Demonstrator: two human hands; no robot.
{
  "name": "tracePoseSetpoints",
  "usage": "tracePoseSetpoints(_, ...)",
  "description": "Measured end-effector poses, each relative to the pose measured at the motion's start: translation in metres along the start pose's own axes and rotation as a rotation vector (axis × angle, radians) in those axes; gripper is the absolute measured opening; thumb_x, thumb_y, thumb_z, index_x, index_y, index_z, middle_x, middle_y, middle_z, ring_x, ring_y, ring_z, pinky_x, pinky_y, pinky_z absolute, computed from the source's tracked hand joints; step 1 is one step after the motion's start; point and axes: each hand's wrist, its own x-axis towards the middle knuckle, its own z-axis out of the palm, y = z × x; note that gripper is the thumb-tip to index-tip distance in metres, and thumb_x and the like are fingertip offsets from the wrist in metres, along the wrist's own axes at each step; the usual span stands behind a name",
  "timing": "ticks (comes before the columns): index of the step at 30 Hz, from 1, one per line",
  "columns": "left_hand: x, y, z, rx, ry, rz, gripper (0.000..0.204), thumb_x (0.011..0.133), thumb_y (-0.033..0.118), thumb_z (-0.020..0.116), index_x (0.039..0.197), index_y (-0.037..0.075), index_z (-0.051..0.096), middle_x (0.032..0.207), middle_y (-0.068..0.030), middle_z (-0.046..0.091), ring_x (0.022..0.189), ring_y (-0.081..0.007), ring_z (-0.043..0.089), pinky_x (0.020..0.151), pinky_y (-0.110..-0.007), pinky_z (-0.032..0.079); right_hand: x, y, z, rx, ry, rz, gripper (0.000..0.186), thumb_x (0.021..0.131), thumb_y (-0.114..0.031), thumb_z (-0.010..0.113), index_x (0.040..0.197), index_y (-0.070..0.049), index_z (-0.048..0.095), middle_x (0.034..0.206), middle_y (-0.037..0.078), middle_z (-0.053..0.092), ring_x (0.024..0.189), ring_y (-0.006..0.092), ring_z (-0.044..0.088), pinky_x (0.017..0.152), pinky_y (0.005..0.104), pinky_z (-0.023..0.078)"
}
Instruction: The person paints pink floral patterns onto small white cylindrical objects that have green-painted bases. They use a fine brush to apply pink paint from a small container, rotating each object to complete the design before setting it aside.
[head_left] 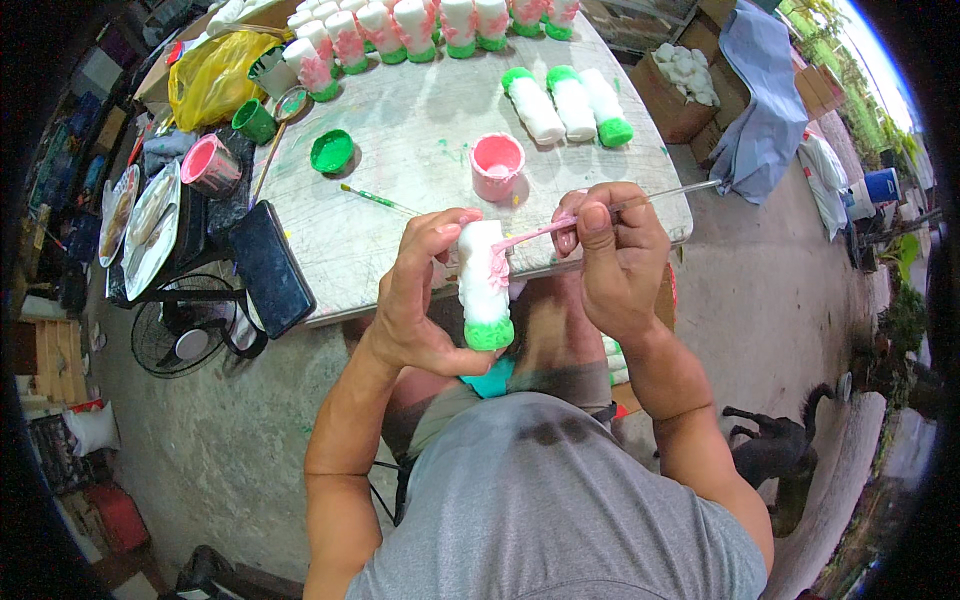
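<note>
Where right fingers [597, 222] pinch, brush [540, 234] partly hidden

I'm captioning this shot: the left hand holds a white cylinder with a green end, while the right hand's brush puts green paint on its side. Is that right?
The paint is pink, not green, as the head view shows. The left hand does hold the white cylinder, and the right hand the brush.

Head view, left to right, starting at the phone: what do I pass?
Black phone, green paint dish, upright white cylinder with green end, right hand, draped blue-grey cloth, blue container.
</note>
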Motion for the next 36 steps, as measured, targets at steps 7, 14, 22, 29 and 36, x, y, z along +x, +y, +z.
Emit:
tracePoseSetpoints(7, -0.001, 0.0, 0.003, 0.017, 0.042, 0.009, 0.117, 0.05, 0.019, 0.091, 0.152, 0.008, 0.035, 0.14, -0.0233, 0.054, 0.127, -0.0366, 0.056, 0.099, -0.043, 0.043, -0.02, 0.003, -0.009, -0.231, -0.161, -0.453, 0.01, 0.103, -0.011, 0.063, 0.105, -0.003, 0.057, 0.089, 0.014, 0.069, 0.077, 0.0253, 0.069, 0.071, 0.0385, 0.057)
tracePoseSetpoints(14, 0.003, 0.002, 0.004, 0.035, 0.068, 0.012, 0.111, 0.052, 0.02, 0.092, 0.148, 0.004, 0.039, 0.133, -0.0249, 0.06, 0.121, -0.0394, 0.06, 0.102, -0.049, 0.047, -0.032, -0.006, -0.009, -0.241, -0.139, -0.431, 0.008, 0.101, -0.01, 0.061, 0.098, -0.003, 0.058, 0.086, 0.015, 0.07, 0.076, 0.0291, 0.07, 0.069, 0.04, 0.057)
tracePoseSetpoints(22, 0.004, 0.007, 0.011, 0.141, 0.108, 0.018, 0.113, 0.053, 0.023, 0.096, 0.149, 0.006, 0.039, 0.133, -0.0239, 0.06, 0.119, -0.0384, 0.059, 0.101, -0.048, 0.05, -0.035, -0.009, -0.01, -0.389, -0.132, -0.517, 0.016, 0.098, -0.01, 0.069, 0.109, -0.005, 0.058, 0.09, 0.016, 0.069, 0.076, 0.0309, 0.069, 0.069, 0.0404, 0.057)
tracePoseSetpoints(29, 0.01, 0.017, 0.014, 0.313, 0.109, 0.026, 0.112, 0.052, 0.025, 0.096, 0.147, 0.004, 0.041, 0.131, -0.0219, 0.061, 0.116, -0.0374, 0.059, 0.098, -0.048, 0.048, -0.04, -0.027, -0.002, -0.473, -0.267, -0.594, 0.02, 0.095, 0.0, 0.066, 0.113, -0.003, 0.057, 0.093, 0.015, 0.068, 0.077, 0.0323, 0.068, 0.072, 0.0438, 0.057)
tracePoseSetpoints(36, 0.012, 0.021, 0.015, 0.332, 0.096, 0.005, 0.113, 0.051, 0.028, 0.096, 0.147, 0.005, 0.041, 0.131, -0.0209, 0.062, 0.114, -0.0365, 0.059, 0.097, -0.049, 0.046, -0.034, -0.002, 0.008, -0.098, 0.057, -0.287, 0.012, 0.107, -0.012, 0.058, 0.104, 0.0, 0.054, 0.081, 0.01, 0.065, 0.076, 0.0163, 0.065, 0.07, 0.0323, 0.056)
